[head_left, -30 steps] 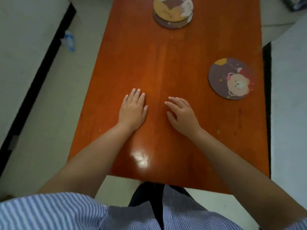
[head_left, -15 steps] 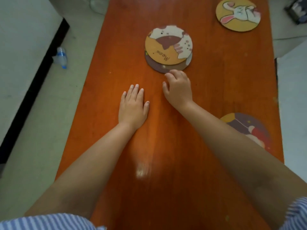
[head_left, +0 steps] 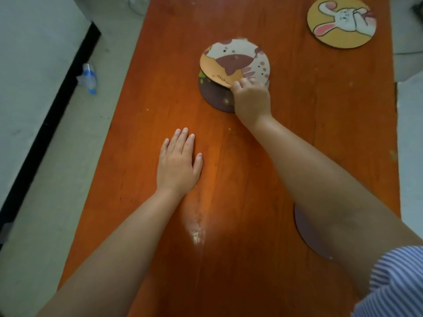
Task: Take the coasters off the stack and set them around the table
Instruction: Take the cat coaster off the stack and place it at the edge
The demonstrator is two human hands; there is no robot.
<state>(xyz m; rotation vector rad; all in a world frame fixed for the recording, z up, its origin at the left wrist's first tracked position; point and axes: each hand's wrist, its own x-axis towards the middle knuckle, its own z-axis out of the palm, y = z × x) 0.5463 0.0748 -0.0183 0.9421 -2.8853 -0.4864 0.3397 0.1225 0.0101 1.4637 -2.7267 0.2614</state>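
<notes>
A small stack of round coasters sits mid-table. Its top one, an orange cat coaster [head_left: 233, 61], is tilted up at its near edge, pinched by my right hand [head_left: 250, 98]. Beneath it a dark purple coaster [head_left: 214, 94] lies flat. My left hand [head_left: 178, 163] rests palm down on the wood, fingers together, holding nothing. A yellow rabbit coaster [head_left: 341, 20] lies at the far right. Another purple coaster [head_left: 306, 232] lies near the right edge, mostly hidden under my right forearm.
The long orange wooden table [head_left: 142, 145] runs away from me. A plastic water bottle [head_left: 88, 77] lies on the floor to the left, beside a white surface with a black edge [head_left: 57, 94]. My striped sleeve [head_left: 396, 280] shows at the lower right.
My right hand reached forward to the stack and lifted the near edge of the cat coaster. The view shifted forward along the table. My left hand stayed flat.
</notes>
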